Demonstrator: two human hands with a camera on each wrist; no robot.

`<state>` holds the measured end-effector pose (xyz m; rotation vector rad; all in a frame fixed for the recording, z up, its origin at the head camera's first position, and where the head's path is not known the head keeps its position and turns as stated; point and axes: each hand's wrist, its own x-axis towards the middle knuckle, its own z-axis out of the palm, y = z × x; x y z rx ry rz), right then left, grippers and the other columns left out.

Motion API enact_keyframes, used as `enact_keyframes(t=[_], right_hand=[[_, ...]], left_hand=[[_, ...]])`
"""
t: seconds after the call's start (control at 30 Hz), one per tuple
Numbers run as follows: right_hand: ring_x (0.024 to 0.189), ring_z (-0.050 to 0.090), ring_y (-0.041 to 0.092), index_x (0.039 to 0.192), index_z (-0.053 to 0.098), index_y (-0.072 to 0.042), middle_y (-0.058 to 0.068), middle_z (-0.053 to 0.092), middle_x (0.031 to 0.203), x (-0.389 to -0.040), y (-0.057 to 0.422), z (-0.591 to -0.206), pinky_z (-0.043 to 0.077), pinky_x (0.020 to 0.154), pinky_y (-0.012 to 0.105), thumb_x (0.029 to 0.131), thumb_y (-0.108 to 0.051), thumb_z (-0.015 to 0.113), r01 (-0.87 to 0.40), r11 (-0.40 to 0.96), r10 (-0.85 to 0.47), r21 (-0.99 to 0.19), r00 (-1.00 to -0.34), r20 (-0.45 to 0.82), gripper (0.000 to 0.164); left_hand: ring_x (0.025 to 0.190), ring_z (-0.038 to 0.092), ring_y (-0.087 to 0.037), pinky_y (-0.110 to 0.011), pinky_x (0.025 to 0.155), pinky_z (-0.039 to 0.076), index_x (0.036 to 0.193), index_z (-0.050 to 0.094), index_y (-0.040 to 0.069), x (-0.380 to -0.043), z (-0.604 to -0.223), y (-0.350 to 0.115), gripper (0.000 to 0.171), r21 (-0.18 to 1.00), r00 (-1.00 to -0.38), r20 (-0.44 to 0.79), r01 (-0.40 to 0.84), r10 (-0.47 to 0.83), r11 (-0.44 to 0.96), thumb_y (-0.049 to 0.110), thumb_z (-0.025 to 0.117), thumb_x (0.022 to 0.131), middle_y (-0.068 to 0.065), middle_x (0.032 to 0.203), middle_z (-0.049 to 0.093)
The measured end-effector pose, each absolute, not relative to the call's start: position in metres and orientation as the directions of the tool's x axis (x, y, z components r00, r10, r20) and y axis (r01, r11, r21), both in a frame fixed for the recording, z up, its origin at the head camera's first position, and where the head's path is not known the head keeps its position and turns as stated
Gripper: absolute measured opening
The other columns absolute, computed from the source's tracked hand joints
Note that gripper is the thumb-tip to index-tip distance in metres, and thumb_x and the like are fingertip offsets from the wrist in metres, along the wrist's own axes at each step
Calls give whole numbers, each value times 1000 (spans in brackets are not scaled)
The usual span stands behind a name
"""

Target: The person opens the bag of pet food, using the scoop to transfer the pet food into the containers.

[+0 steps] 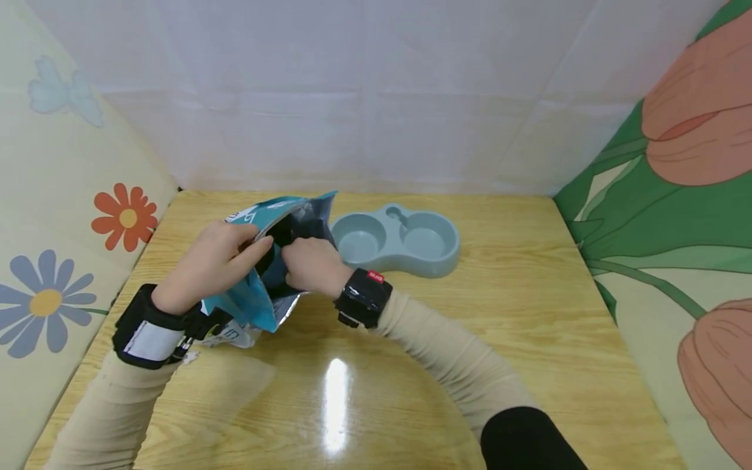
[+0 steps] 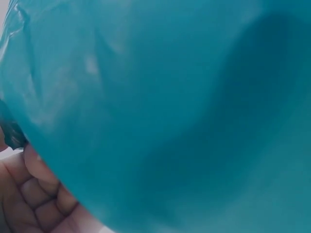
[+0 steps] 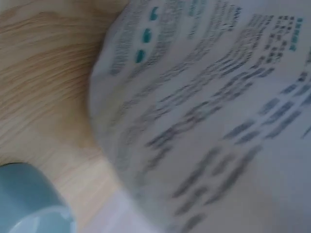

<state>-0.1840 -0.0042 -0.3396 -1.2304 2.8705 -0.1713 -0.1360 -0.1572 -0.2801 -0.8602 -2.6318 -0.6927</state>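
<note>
A teal and white printed bag [image 1: 261, 303] with a silvery lining stands on the left of the table, its mouth wide apart. My left hand [image 1: 220, 261] grips the near-left edge of that mouth, thumb toward the opening. From the right, my right hand [image 1: 314, 264] reaches into the mouth; its fingertips are hidden in the bag, so I cannot tell what they hold. In the left wrist view, teal film [image 2: 146, 97] covers most of the picture. The bag's white text-covered back [image 3: 204, 121] fills much of the right wrist view.
A grey-blue double bowl [image 1: 395, 251] sits just right of the bag, toward the table's back, with two round hollows. The wooden table [image 1: 499, 313] meets a white cloth [image 1: 364, 130] behind. Flower-printed panels [image 1: 658, 267] stand at both sides.
</note>
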Motion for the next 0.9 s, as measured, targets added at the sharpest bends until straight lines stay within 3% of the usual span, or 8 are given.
enact_keyframes(t=[0.3, 0.47, 0.7, 0.9], right_hand=[[57, 50, 10, 80, 58, -15, -3, 54, 68, -184, -4, -338, 41, 49, 24, 84, -22, 57, -697, 701, -705, -150, -710, 3, 8], [61, 51, 12, 85, 60, -13, -2, 55, 71, -183, 3, -335, 43, 52, 27, 82, -19, 59, -699, 705, -704, -123, -710, -2, 7], [60, 51, 13, 80, 57, -13, -1, 53, 70, -180, 14, -329, 42, 51, 28, 81, -19, 60, -684, 722, -687, -103, -726, 3, 6], [59, 51, 12, 82, 61, -11, 0, 56, 71, -174, 22, -318, 45, 50, 26, 82, -15, 60, -689, 725, -688, -21, -725, 25, 4]], left_hand=[[39, 23, -6, -25, 40, 23, 55, 36, 15, -136, -279, -156, 38, 355, -780, 405, 615, 478, 704, 11, 56, 88, 8, 48, 22], [40, 24, -7, -25, 40, 22, 56, 36, 15, -135, -279, -154, 38, 363, -788, 395, 605, 472, 708, 12, 55, 88, 8, 49, 23], [40, 26, -6, -25, 40, 23, 56, 37, 15, -134, -279, -155, 37, 367, -786, 400, 609, 472, 703, 11, 56, 87, 8, 48, 23], [41, 26, -6, -25, 41, 24, 56, 38, 15, -136, -278, -156, 36, 348, -780, 405, 614, 477, 709, 11, 57, 86, 8, 49, 24]])
